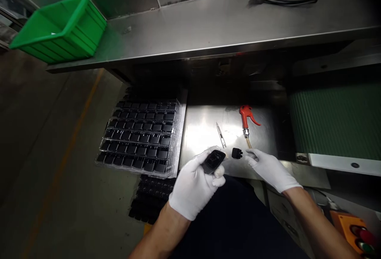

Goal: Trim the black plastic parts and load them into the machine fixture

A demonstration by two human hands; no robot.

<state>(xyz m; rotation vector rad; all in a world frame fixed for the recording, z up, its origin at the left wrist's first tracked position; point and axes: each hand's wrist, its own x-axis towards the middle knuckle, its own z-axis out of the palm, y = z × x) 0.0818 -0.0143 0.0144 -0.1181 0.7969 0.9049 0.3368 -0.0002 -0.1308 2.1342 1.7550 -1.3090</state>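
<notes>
- Steel desk [205, 128] is lying lit beneath both gloved hands.
- Left hand [195, 185] is curling over the desk's near edge, fingers [218, 171] wrapping a black casing [213, 161].
- Right hand [269, 167] is reaching leftward, fingers loosely spread, tips just beside a small black part [237, 153], holding nothing.

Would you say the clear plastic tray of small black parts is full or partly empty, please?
Full: the clear plastic tray shows black parts in every visible row.
</notes>
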